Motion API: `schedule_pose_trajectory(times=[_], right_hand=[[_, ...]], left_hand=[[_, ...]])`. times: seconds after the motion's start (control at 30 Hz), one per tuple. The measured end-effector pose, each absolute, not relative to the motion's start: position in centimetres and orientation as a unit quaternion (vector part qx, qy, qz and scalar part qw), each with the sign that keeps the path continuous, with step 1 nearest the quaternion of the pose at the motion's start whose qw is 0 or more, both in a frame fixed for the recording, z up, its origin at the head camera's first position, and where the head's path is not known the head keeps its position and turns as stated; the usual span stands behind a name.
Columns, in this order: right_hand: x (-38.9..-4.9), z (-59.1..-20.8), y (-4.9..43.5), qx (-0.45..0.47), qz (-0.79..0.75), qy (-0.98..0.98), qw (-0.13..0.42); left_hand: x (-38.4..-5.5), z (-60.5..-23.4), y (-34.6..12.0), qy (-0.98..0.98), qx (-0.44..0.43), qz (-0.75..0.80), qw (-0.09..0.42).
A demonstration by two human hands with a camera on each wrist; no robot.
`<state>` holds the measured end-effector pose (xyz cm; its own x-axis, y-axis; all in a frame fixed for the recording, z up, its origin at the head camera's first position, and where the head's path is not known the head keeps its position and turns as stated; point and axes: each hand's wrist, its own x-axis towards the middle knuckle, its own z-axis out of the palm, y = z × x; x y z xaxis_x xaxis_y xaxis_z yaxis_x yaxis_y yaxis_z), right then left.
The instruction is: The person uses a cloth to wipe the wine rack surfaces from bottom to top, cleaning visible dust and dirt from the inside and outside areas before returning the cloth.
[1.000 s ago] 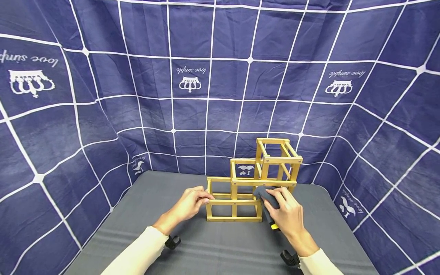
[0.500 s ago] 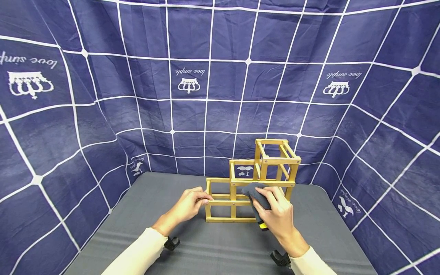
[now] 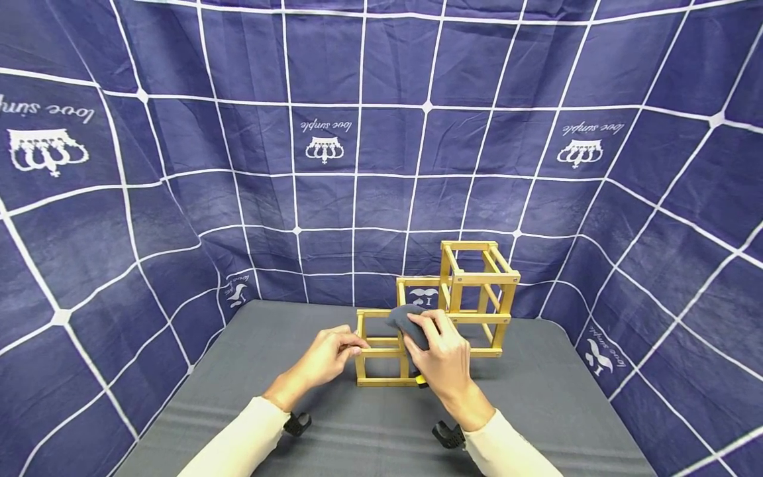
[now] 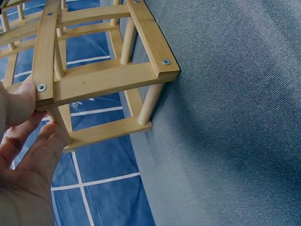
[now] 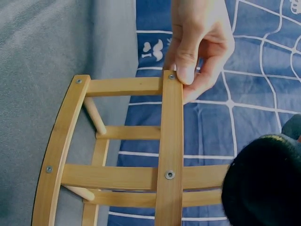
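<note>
A stepped rack of light wooden bars (image 3: 487,279) stands on the grey surface, rising from one low cell at the left to a tall one at the right. My left hand (image 3: 330,351) pinches its front left corner; in the left wrist view thumb and fingers (image 4: 44,146) close round the bar end by a screw. My right hand (image 3: 444,358) grips a bunched grey cloth (image 3: 405,315) with a yellow strip, held against the front of the rack near the middle upright. Part of the rack behind hand and cloth is hidden. Up close, the cloth (image 5: 263,183) looks nearly black in the right wrist view.
Grey fabric (image 3: 250,371) covers the work surface. A navy curtain (image 3: 381,146) with white grid lines rises behind and at both sides. Black bands with mounts (image 3: 448,434) are worn on both wrists.
My right hand has moved left with the cloth along the front of the rack, from the right portion to the middle upright. The left hand keeps its pinch on the corner.
</note>
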<state>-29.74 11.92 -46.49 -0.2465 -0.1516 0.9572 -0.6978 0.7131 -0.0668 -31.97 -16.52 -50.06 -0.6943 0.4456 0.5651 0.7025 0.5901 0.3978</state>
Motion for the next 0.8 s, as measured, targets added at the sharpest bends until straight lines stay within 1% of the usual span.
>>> schedule_pose_trajectory(times=[0.17, 0.43, 0.8], right_hand=[[-29.9, -46.5, 11.3, 0.263, 0.233, -0.766, 0.538], [-29.9, -46.4, 11.5, 0.261, 0.208, -0.77, 0.543], [-29.8, -46.3, 13.8, 0.247, 0.215, -0.777, 0.537]], left_hand=[[-31.9, -50.2, -16.5, -0.872, -0.316, -0.316, 0.201], [-31.9, -50.3, -16.4, -0.872, -0.31, -0.321, 0.202], [-32.0, -50.0, -16.4, -0.876, -0.311, -0.322, 0.181]])
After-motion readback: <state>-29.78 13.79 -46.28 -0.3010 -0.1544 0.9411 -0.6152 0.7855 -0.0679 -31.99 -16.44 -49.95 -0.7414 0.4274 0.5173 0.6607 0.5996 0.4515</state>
